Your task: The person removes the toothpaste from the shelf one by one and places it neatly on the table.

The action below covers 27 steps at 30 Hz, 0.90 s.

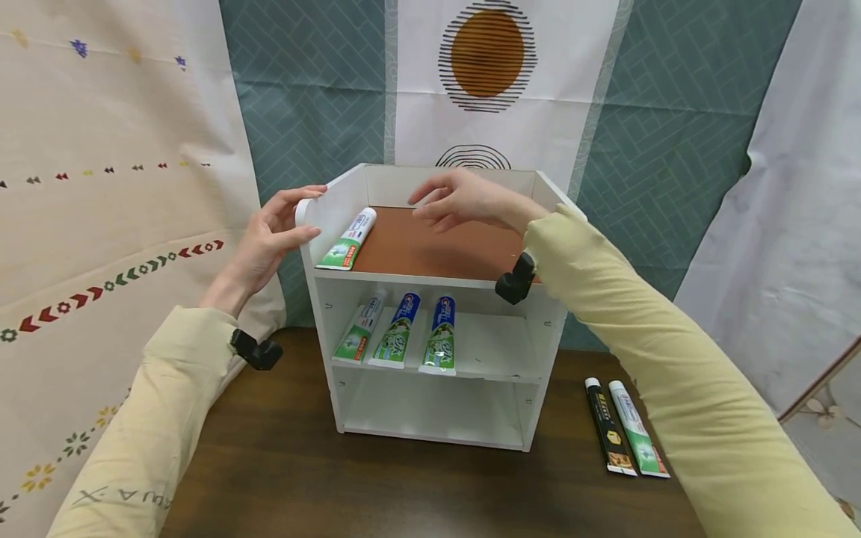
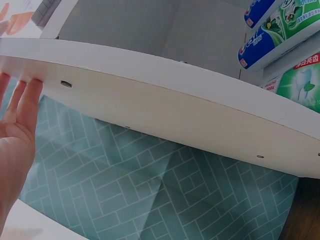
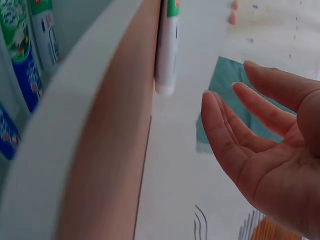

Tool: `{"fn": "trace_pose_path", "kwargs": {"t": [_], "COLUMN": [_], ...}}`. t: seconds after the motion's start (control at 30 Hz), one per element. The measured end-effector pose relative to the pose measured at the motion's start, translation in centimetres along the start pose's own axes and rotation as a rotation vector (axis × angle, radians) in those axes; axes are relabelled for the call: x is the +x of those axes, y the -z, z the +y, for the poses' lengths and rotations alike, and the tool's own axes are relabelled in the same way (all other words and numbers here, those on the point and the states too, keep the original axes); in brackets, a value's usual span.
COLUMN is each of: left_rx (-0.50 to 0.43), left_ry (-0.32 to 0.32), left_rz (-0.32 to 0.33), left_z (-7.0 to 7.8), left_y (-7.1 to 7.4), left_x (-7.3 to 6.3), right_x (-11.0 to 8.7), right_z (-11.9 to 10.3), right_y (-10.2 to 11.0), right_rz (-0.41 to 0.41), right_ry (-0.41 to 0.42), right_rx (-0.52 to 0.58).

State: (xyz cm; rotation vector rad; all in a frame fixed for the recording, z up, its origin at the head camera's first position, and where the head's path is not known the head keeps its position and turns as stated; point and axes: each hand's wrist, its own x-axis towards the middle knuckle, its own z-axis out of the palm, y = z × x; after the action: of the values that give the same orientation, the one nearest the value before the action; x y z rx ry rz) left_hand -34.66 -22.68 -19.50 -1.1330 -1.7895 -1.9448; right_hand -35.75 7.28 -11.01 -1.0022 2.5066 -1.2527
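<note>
A white shelf unit point(image 1: 430, 418) with three tiers stands in the middle of the head view. My left hand point(image 1: 269, 228) grips the upper front of its left side panel, with thumb and fingers on opposite faces. In the left wrist view, fingertips point(image 2: 33, 92) touch the outer face. My right hand point(image 1: 471, 200), holding nothing, is above the brown top tier point(image 1: 430, 243), fingers loosely bent and apart. A white-and-green toothpaste tube point(image 1: 350, 240) lies at the left of that tier; in the right wrist view its white cap point(image 3: 165, 85) is left of the hand.
On the middle tier lie a white-and-green toothpaste tube point(image 1: 361, 329) and two blue-and-green ones, left point(image 1: 397, 332) and right point(image 1: 440, 336). A black tube point(image 1: 609, 430) and another white-and-green tube point(image 1: 637, 430) lie on the dark wooden table point(image 1: 282, 463), right of the unit. Patterned curtains point(image 1: 309, 97) hang behind.
</note>
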Motion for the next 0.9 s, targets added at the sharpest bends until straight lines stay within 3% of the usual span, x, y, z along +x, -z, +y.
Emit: {"fn": "trace_pose_path", "kwargs": {"t": [0.17,0.3,0.47,0.73,0.9], "left_rx": [-0.003,-0.001,0.001,-0.005,0.004], "left_ry": [-0.008,-0.006,-0.004,-0.004,-0.006], "left_rz": [-0.001,-0.002,0.003,-0.001,-0.004], "left_z": [0.0,0.0,0.0,0.0,0.0], "left_y": [0.0,0.0,0.0,0.0,0.0], "left_x": [0.0,0.0,0.0,0.1,0.0], "right_x": [1.3,2.1,3.2,4.4,4.8], "right_z": [0.0,0.1,0.0,-0.7,-1.2], "right_y": [-1.9,-3.5,-5.3,-7.4,-8.1], "right_rz": [-0.003,0.007,-0.010,-0.042,-0.062], "right_ry": [0.026,0.040,0.027,0.031,0.018], "right_rx": [0.070,0.065,0.010,-0.185,-0.228]}}
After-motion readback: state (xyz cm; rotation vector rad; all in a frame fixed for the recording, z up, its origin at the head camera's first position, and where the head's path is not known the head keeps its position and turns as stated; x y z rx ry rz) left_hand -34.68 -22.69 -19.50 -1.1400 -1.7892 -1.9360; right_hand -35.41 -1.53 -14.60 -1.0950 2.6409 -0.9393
